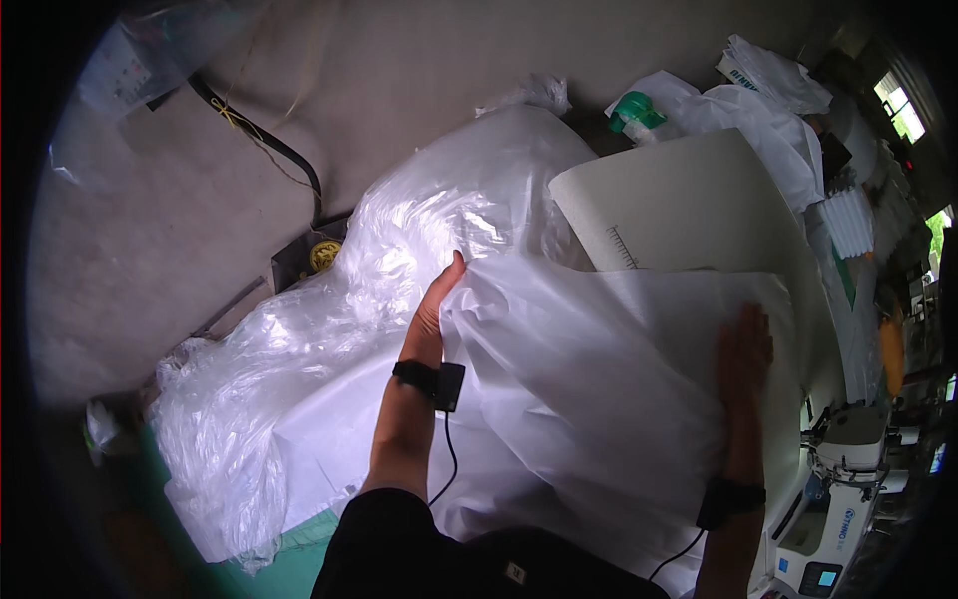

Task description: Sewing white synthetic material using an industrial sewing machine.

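A large translucent white sheet (599,389) lies in soft folds in front of me. My left hand (445,288) grips its left edge, where the material is bunched; the thumb points away from me and the other fingers are hidden by the sheet. On the right, my right hand (743,354) lies flat on the sheet's right side, fingers stretched out and pointing away. It looks dim there, and I cannot tell whether a layer covers it. Just beyond the sheet's far edge shows a beige work surface (689,195) with a printed ruler scale (621,247).
Crumpled clear plastic film (399,220) is heaped to the left and beyond. A white sewing machine (833,509) stands at the lower right. Far off are a green-topped object (637,112) and white bags (778,80). A black cable (284,145) hangs at the upper left.
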`<action>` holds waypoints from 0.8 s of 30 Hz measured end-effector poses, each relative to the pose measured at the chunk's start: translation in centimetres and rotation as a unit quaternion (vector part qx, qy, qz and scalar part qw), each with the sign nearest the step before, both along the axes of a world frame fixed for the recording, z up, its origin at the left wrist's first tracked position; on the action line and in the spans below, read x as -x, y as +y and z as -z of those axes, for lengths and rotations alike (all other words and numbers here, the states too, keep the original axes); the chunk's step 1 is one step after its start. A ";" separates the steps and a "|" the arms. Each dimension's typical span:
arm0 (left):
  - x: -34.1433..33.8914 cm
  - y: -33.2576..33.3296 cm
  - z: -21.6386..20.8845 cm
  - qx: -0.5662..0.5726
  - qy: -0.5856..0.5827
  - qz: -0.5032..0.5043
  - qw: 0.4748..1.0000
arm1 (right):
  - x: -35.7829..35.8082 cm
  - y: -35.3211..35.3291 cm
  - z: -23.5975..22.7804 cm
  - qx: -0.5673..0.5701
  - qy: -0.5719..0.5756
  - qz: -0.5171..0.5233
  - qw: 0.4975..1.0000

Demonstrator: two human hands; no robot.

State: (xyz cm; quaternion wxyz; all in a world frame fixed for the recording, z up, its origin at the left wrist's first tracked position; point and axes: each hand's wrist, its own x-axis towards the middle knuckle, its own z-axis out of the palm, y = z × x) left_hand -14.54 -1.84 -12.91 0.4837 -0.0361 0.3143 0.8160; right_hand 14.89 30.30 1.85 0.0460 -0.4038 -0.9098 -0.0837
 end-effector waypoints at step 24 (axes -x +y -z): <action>7.8 8.2 19.7 0.546 0.450 -0.132 0.694 | -0.4 0.1 -0.5 0.011 0.087 -0.081 0.993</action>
